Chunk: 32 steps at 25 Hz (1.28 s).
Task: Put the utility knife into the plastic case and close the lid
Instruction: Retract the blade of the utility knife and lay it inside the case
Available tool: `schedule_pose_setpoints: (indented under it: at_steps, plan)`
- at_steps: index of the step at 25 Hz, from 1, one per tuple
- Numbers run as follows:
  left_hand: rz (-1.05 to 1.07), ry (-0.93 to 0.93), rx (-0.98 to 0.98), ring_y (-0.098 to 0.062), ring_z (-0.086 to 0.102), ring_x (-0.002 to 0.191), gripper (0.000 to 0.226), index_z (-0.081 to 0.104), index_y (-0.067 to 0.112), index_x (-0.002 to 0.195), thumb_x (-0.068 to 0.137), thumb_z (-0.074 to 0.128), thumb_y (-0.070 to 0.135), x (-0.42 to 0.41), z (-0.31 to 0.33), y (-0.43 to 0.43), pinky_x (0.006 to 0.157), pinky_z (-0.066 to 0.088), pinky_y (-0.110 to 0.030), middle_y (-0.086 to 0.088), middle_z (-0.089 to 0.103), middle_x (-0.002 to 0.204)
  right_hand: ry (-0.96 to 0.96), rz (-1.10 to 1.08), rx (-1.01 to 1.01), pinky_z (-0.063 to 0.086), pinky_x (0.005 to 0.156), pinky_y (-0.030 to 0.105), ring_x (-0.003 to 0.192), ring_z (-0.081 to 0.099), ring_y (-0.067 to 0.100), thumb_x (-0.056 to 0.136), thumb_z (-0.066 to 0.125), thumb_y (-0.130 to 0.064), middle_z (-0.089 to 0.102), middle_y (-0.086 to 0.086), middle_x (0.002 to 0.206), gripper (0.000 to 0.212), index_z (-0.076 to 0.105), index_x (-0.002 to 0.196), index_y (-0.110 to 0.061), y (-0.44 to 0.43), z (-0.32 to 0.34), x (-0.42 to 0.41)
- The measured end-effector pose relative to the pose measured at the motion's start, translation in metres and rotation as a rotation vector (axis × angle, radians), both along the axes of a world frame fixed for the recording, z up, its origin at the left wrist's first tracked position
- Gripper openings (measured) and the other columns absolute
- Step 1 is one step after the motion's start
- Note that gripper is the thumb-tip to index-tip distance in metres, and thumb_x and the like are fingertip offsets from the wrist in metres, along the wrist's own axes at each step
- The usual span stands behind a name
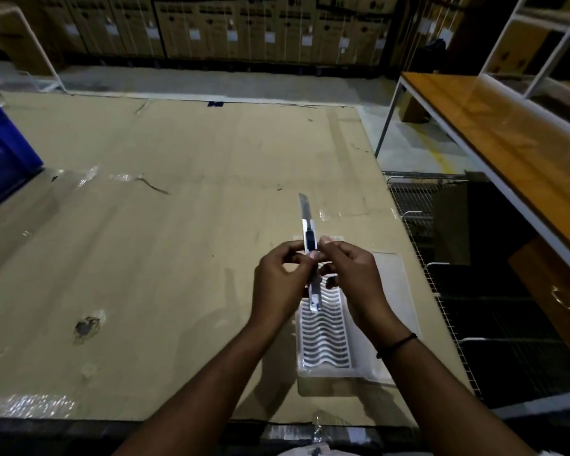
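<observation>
I hold a white utility knife (310, 238) with a dark slider upright above the table, its metal blade extended and pointing away from me. My left hand (278, 284) grips the handle from the left. My right hand (351, 274) pinches it from the right, thumb near the slider. Below the hands lies the clear plastic case (326, 340) open on the cardboard, with a wavy black-and-white lined insert in its tray. Its transparent lid (395, 291) lies flat to the right, partly hidden by my right forearm.
Brown cardboard (178, 225) covers the table. A blue crate (4, 153) stands at the left edge. A wire rack (474, 291) and a wooden bench (494, 133) lie to the right. Stacked cartons (244, 28) line the back wall.
</observation>
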<state>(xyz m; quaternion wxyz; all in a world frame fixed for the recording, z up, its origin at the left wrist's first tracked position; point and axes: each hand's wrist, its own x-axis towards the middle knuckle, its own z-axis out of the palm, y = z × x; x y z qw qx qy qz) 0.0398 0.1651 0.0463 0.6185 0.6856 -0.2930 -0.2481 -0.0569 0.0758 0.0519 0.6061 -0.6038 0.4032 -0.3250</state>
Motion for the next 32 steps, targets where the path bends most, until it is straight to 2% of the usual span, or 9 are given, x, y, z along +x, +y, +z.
schedule_pose_setpoints:
  at_steps: [3,7,9,12,15,19,26,30,32]
  plan:
    - [-0.052,-0.02,-0.03,-0.013,0.079,0.073,0.025,0.074,0.029,0.12,0.095,0.073,0.023,-0.012,0.007,-0.003,0.064,0.067,-0.034,-0.001,0.075,0.092,-0.062,0.013,0.024,0.057,0.068,0.039,0.084,0.076,0.03,0.097,0.066,-0.038,0.08,0.012,0.089,0.026,0.081,0.096,-0.017,-0.004,0.007,-0.004]
    - [-0.09,-0.035,-0.033,-0.006,0.076,0.065,0.034,0.069,0.03,0.127,0.094,0.075,0.023,-0.017,0.012,-0.002,0.058,0.063,-0.026,0.001,0.072,0.09,-0.076,-0.014,-0.021,0.056,0.067,0.041,0.081,0.075,0.032,0.094,0.071,-0.029,0.079,0.011,0.085,0.017,0.08,0.095,-0.015,-0.01,0.007,-0.01]
    - [-0.135,-0.084,-0.001,-0.004,0.075,0.066,0.054,0.057,0.034,0.14,0.091,0.078,0.028,-0.017,0.01,0.002,0.063,0.065,-0.028,0.007,0.071,0.096,-0.066,-0.021,-0.047,0.055,0.065,0.039,0.075,0.073,0.026,0.094,0.072,-0.028,0.078,0.009,0.083,0.016,0.08,0.094,-0.014,-0.011,0.005,-0.013]
    - [-0.294,-0.216,0.117,-0.003,0.074,0.079,0.089,0.034,0.042,0.155,0.082,0.085,0.04,-0.014,0.007,0.014,0.076,0.065,-0.028,0.019,0.064,0.117,-0.04,-0.055,-0.079,0.052,0.059,0.032,0.068,0.067,0.013,0.094,0.071,-0.028,0.077,0.007,0.079,0.018,0.079,0.092,-0.013,-0.013,0.004,-0.017]
    - [-0.469,-0.29,0.14,-0.004,0.07,0.086,0.11,0.026,0.043,0.16,0.073,0.092,0.036,-0.013,0.001,0.025,0.075,0.059,-0.022,0.021,0.055,0.13,-0.032,-0.092,-0.088,0.049,0.055,0.026,0.065,0.067,0.01,0.095,0.07,-0.031,0.075,0.003,0.075,0.023,0.079,0.09,-0.01,-0.015,0.003,-0.019]
    - [-0.542,-0.304,0.115,-0.005,0.066,0.084,0.114,0.025,0.043,0.161,0.073,0.094,0.022,-0.015,-0.004,0.028,0.069,0.056,-0.017,0.023,0.052,0.126,-0.023,-0.087,-0.108,0.049,0.055,0.026,0.067,0.067,0.013,0.095,0.069,-0.036,0.075,0.011,0.077,0.029,0.078,0.086,-0.011,-0.015,-0.001,-0.017]
    - [-0.521,-0.33,0.067,-0.01,0.069,0.076,0.116,0.027,0.039,0.162,0.07,0.096,0.026,-0.007,-0.005,0.022,0.066,0.059,-0.021,0.022,0.059,0.118,-0.042,-0.03,-0.133,0.051,0.056,0.025,0.074,0.071,0.017,0.096,0.068,-0.027,0.078,0.013,0.087,0.016,0.077,0.095,-0.014,-0.017,0.001,-0.02]
    - [-0.518,-0.338,0.055,-0.007,0.069,0.074,0.114,0.03,0.037,0.161,0.069,0.096,0.027,-0.004,-0.007,0.018,0.066,0.056,-0.015,0.021,0.06,0.118,-0.067,-0.018,-0.12,0.053,0.059,0.031,0.08,0.073,0.024,0.096,0.068,-0.024,0.079,0.011,0.092,0.013,0.077,0.101,-0.015,-0.019,-0.002,-0.021]
    - [-0.511,-0.342,0.049,-0.007,0.07,0.074,0.114,0.031,0.038,0.161,0.068,0.096,0.028,-0.002,-0.006,0.015,0.067,0.056,-0.015,0.021,0.061,0.117,-0.087,-0.017,-0.09,0.051,0.055,0.031,0.08,0.073,0.023,0.096,0.069,-0.021,0.078,0.012,0.093,0.012,0.076,0.104,-0.017,-0.019,-0.002,-0.02]
